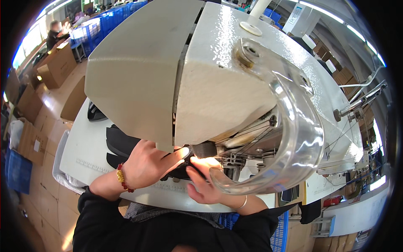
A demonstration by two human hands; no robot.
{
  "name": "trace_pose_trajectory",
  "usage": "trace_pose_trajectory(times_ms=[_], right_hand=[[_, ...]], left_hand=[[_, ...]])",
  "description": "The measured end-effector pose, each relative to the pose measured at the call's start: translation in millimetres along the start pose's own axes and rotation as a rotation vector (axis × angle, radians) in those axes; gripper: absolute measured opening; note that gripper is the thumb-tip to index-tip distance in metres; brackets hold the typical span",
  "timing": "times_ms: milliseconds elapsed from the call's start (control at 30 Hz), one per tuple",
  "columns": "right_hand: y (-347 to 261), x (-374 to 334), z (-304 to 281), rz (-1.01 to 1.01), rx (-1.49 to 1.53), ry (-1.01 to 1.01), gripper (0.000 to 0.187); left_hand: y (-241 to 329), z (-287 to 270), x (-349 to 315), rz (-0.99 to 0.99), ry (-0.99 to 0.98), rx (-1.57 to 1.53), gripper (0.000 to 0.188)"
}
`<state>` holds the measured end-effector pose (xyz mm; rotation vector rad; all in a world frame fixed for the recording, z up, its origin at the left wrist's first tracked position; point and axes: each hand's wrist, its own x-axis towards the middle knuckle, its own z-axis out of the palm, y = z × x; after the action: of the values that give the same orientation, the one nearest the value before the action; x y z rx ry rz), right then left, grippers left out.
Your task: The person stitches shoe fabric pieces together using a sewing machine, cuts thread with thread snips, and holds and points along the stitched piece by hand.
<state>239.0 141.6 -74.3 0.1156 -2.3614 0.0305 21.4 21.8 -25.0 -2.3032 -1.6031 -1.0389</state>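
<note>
The black workpiece lies on the white table, under the head of the sewing machine, between the operator's two hands. Its far edge is hidden by the machine casing and the fingers.

Left hand: lies over the left side of the workpiece, fingers close together and reaching toward the machine head. Whether the thumb closes beneath the material cannot be told.

Right hand: is at the right side of the workpiece, fingers slightly parted and bent, partly behind the clear curved guard. Whether it pinches or only steadies the edge cannot be told.

Handling: the workpiece appears light and pliable, probably fabric or a thin padded sheet. It is likely to fold or shift if pushed from one side only, and unlikely to break. Surface slip cannot be judged.

Hold points: the outer left and right margins, pressed flat with the fingertips clear of the machine head. Similar black pieces lie beyond the left hand.
</note>
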Motion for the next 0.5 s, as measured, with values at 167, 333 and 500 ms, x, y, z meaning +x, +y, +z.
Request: trace_pose_trajectory(times_ms=[167, 333, 500], right_hand=[[27.1, -20.5, -23.3, 0.599, 0.366, -0.084, 0.049], [37.2, -26.9, -19.2, 0.576, 0.347, -0.120, 0.050], [31.8, -12.5, -19.7, 0.394, 0.168, -0.110, 0.050]], left_hand=[[-0.9, 1.0, 3.5, 0.069, 0.085, 0.117, 0.032], [0.7, 5.5, 0.2, 0.036, 0.062, 0.121, 0.033], [4.5, 12.5, -1.6, -0.028, 0.090, 0.112, 0.035]])
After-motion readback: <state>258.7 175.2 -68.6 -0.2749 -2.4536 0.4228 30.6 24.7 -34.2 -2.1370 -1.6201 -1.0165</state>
